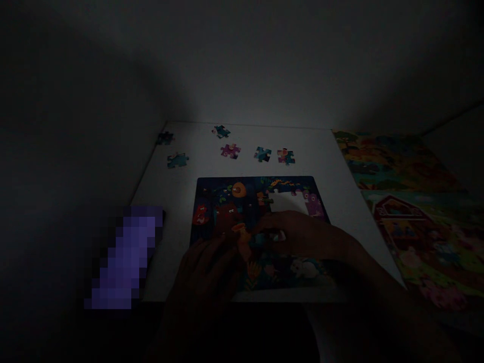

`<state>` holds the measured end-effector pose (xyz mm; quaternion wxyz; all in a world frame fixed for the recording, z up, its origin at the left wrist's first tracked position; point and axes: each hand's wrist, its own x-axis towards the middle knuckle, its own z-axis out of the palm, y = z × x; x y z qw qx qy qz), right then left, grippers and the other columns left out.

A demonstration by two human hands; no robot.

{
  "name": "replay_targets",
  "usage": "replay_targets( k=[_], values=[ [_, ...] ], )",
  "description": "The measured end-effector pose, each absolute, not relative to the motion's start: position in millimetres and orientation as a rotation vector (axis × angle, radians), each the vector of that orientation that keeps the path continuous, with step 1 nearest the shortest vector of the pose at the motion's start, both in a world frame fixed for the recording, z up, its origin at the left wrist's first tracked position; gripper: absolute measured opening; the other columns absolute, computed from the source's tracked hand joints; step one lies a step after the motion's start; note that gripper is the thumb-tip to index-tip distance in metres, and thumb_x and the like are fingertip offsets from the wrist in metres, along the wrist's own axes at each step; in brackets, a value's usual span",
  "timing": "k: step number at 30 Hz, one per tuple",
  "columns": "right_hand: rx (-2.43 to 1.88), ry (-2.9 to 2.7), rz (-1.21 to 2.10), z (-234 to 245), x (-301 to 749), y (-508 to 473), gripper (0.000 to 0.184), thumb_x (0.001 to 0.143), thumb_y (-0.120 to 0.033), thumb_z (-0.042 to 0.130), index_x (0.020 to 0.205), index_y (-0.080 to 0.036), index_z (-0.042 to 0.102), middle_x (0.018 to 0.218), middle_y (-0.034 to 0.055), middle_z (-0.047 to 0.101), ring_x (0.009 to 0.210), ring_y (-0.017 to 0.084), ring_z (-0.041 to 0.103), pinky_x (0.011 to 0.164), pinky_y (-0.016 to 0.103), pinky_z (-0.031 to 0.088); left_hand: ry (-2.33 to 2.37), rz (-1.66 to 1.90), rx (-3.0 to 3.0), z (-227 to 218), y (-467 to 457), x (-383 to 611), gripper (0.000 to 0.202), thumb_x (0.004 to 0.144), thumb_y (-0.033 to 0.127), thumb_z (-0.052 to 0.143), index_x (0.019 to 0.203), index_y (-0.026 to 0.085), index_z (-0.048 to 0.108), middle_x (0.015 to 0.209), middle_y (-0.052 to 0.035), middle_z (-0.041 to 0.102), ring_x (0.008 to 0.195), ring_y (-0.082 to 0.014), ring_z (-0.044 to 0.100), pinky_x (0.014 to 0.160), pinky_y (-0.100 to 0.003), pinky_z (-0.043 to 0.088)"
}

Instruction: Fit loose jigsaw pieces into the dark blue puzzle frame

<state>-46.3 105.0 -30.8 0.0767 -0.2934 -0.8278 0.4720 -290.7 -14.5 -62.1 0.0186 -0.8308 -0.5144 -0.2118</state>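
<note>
In dim light, a dark jigsaw puzzle in a board point(230, 201) lies on a white table point(170, 201), with a bare white gap point(289, 202) at its upper right. My left hand point(206, 267) rests on the board's lower edge, next to an orange piece point(241, 238). My right hand point(298, 234) lies across the board, its fingertips near a small pale and teal patch point(278, 236). The darkness and my fingers hide whether either hand holds a piece. Several loose puzzle pieces, including a magenta one point(230, 151) and a teal one point(262, 154), lie beyond the board.
Two colourful picture boards lie to the right, one with a red barn point(397, 212) and one with a yellow-green scene point(389, 161). A pixelated purple patch point(124, 257) covers something at the table's left edge. A pale wall rises behind the table.
</note>
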Motion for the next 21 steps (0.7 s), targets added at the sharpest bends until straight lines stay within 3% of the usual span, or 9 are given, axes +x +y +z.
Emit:
replay_targets(
  k=[11, 15, 21],
  values=[
    [-0.829, -2.439, 1.420, -29, -45, 104, 0.031, 0.089, -0.011, 0.061, 0.117, -0.021, 0.068, 0.117, 0.0065, 0.069, 0.107, 0.020, 0.064, 0.092, 0.034, 0.048, -1.584, -0.606, -2.607, -61, -14, -291, 0.032, 0.093, 0.021, 0.060, 0.125, 0.023, 0.058, 0.134, -0.0085, 0.062, 0.122, -0.0267, 0.056, 0.101, -0.049, 0.049],
    [-0.766, -2.390, 1.524, -32, -43, 108, 0.029, 0.088, -0.010, 0.061, 0.113, -0.022, 0.067, 0.108, 0.0035, 0.070, 0.097, 0.017, 0.065, 0.083, 0.029, 0.048, -1.579, -0.596, -2.609, -62, -14, -292, 0.034, 0.093, 0.022, 0.060, 0.126, 0.024, 0.057, 0.136, -0.0086, 0.060, 0.121, -0.0268, 0.056, 0.100, -0.048, 0.050],
    [-0.728, -2.190, 1.702, -37, -37, 116, 0.018, 0.089, -0.022, 0.062, 0.107, -0.020, 0.063, 0.093, -0.0008, 0.065, 0.079, 0.012, 0.058, 0.070, 0.025, 0.046, -1.606, -0.565, -2.597, -63, -15, -293, 0.034, 0.093, 0.021, 0.059, 0.127, 0.024, 0.057, 0.136, -0.0084, 0.060, 0.124, -0.0272, 0.054, 0.103, -0.049, 0.048]
  ],
)
